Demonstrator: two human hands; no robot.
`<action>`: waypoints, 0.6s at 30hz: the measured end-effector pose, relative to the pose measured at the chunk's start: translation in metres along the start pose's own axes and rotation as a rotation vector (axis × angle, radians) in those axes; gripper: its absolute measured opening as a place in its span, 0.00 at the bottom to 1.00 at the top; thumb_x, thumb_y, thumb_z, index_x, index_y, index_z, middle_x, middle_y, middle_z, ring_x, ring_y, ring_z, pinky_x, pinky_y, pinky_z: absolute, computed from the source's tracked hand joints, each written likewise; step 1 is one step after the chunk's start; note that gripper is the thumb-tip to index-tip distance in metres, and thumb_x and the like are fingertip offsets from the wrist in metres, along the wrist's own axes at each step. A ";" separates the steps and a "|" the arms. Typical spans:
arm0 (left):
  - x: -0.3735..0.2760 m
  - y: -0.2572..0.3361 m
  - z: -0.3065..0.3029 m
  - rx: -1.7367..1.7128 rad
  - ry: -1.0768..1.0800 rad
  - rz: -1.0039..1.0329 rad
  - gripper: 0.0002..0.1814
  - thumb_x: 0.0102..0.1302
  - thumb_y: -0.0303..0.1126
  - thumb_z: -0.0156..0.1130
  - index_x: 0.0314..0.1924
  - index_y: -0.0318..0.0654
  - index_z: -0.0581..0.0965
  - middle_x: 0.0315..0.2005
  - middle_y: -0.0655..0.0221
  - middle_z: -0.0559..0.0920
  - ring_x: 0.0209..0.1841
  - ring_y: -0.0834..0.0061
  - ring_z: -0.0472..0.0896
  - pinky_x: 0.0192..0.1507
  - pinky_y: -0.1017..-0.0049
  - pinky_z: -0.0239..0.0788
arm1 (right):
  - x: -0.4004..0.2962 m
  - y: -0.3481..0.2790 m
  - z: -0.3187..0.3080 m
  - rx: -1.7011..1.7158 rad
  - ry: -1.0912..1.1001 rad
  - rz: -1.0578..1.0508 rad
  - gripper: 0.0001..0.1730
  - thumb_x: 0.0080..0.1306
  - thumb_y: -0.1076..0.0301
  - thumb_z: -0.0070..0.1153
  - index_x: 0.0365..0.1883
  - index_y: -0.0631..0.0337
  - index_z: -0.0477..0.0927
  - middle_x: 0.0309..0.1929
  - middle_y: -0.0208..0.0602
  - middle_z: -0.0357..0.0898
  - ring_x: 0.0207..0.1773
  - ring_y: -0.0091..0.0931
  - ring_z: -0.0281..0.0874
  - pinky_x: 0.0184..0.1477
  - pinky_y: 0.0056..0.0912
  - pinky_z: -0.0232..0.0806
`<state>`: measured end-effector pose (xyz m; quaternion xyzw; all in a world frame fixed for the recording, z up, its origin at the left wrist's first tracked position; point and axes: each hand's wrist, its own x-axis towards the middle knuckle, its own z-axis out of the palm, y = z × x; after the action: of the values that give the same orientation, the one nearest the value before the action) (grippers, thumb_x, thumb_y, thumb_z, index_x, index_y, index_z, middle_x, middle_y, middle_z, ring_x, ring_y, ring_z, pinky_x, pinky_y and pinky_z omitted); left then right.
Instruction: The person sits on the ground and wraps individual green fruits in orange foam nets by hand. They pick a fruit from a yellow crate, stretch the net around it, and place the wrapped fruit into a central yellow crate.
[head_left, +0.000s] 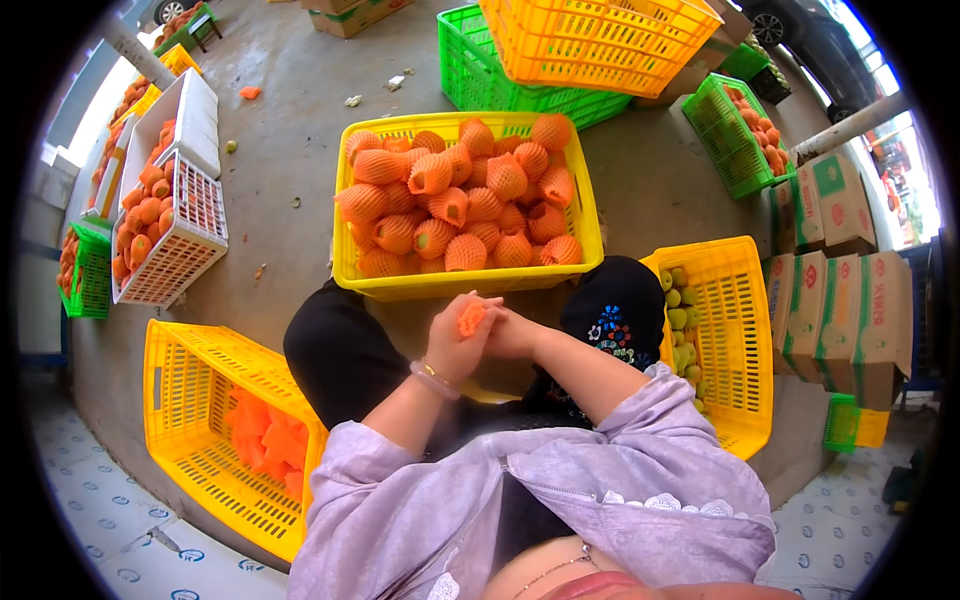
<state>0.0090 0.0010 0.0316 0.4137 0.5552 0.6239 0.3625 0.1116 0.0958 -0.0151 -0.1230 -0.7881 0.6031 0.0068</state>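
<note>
Before me, my left hand is closed around a crumpled orange foam net sleeve, which shows at its top. My right hand meets it from the right, fingers together against the left hand; whether it grips anything is hidden. Just beyond both hands stands a yellow plastic crate filled with fruits in orange foam nets. At my right knee, a tilted yellow crate holds green fruits. On my left lies another yellow crate with orange foam sleeves inside.
Green and yellow-orange crates are stacked behind the middle crate. White crates with net-wrapped fruits stand at left. Printed cardboard boxes and a green crate are at right. An orange scrap lies on the concrete floor.
</note>
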 end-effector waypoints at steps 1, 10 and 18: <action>-0.002 0.001 0.000 -0.064 0.019 -0.042 0.05 0.70 0.27 0.57 0.40 0.33 0.77 0.34 0.65 0.86 0.40 0.77 0.83 0.52 0.76 0.71 | 0.000 0.001 0.000 0.009 0.011 0.008 0.14 0.61 0.67 0.60 0.45 0.58 0.79 0.46 0.39 0.81 0.50 0.33 0.79 0.53 0.33 0.71; -0.009 -0.024 -0.017 -0.274 0.143 -0.262 0.11 0.72 0.33 0.57 0.30 0.37 0.74 0.20 0.77 0.74 0.23 0.88 0.69 0.26 0.82 0.61 | 0.013 0.004 0.022 -0.506 -0.042 0.192 0.11 0.58 0.56 0.58 0.33 0.52 0.82 0.30 0.42 0.82 0.36 0.44 0.80 0.42 0.44 0.73; 0.001 -0.003 -0.019 -0.380 0.094 -0.323 0.15 0.73 0.35 0.55 0.27 0.39 0.72 0.17 0.78 0.71 0.19 0.88 0.65 0.22 0.83 0.58 | 0.010 -0.012 0.010 -0.450 0.000 0.015 0.11 0.56 0.57 0.62 0.31 0.54 0.80 0.33 0.42 0.82 0.38 0.43 0.79 0.42 0.45 0.72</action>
<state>-0.0087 -0.0056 0.0284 0.2143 0.5030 0.6697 0.5026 0.0983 0.0859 -0.0080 -0.1273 -0.9019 0.4120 -0.0255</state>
